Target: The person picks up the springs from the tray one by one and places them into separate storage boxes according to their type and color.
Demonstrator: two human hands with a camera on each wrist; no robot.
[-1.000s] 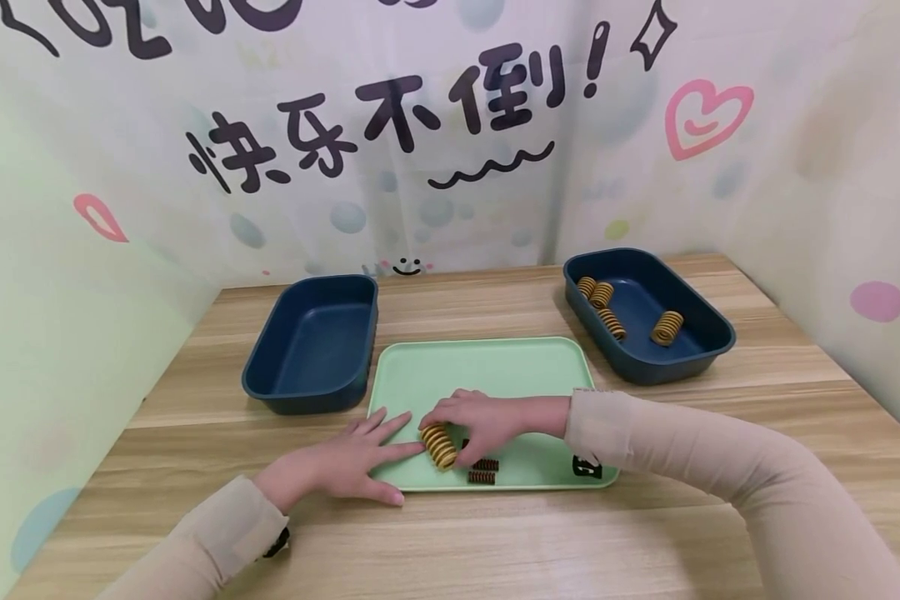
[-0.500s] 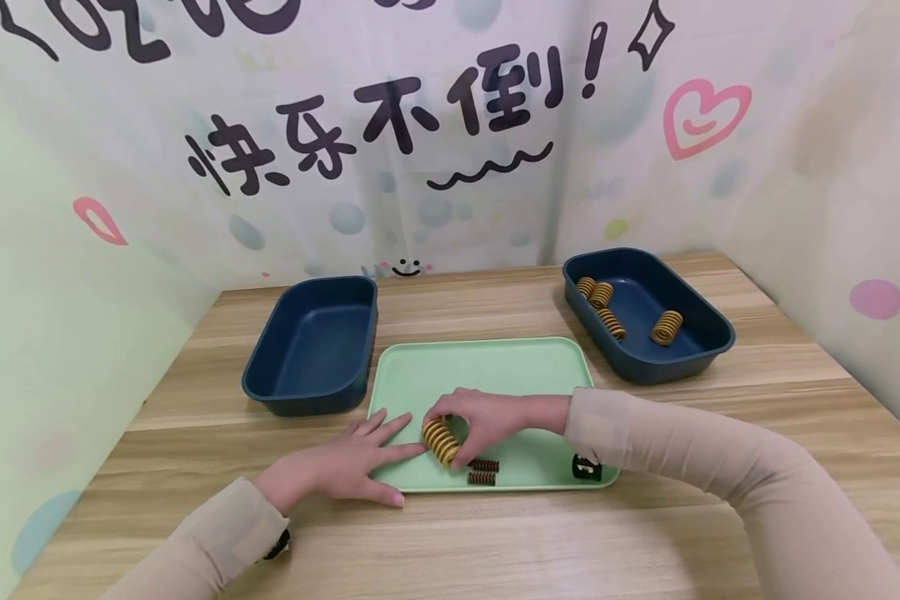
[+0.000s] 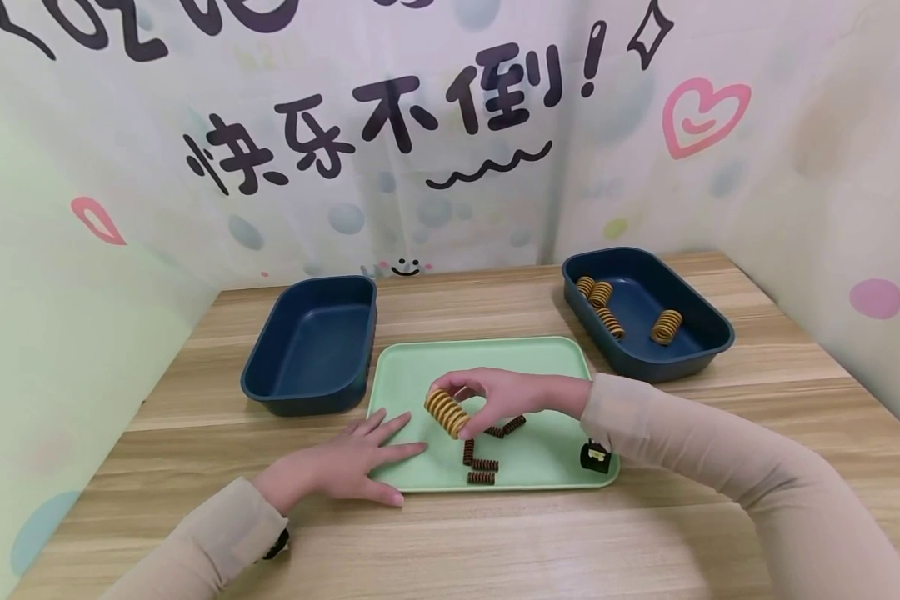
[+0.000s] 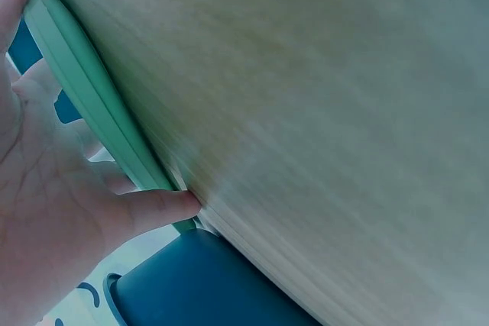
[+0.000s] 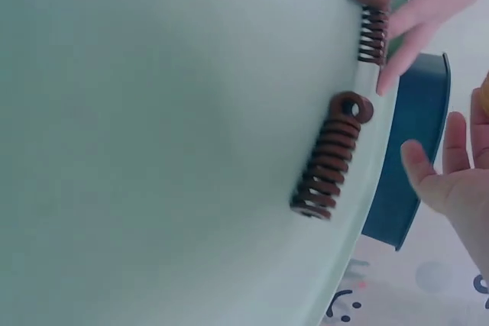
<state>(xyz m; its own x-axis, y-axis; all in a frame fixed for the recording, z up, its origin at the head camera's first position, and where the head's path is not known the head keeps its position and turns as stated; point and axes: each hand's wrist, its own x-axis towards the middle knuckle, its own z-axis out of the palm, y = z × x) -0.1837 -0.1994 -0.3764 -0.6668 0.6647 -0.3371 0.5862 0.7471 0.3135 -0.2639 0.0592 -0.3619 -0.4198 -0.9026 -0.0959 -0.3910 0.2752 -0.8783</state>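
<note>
My right hand [image 3: 506, 396] pinches a yellow coil spring [image 3: 447, 413] between thumb and fingers, held above the light green tray [image 3: 412, 362]. Only a sliver of that spring shows at the right edge of the right wrist view. Several smaller dark brown springs [image 3: 482, 478] lie on the tray beneath; one brown spring [image 5: 328, 158] appears large in the right wrist view. With fingers spread, my left hand [image 3: 345, 462] rests at the tray's left edge, its fingertips over the rim. The left wrist view has the palm [image 4: 61, 204] beside the green rim [image 4: 95, 89].
A dark blue bin [image 3: 311, 398] with nothing visible inside stands left of the tray. Behind the tray at the right, a second blue bin [image 3: 645, 371] contains several yellow springs [image 3: 667, 327]. Both stand on a wooden table [image 3: 495, 542], with a printed cloth wall [image 3: 420, 217] behind.
My right hand has raised the yellow spring up off the tray, uncovering more of the brown springs below. The left hand stays where it was.
</note>
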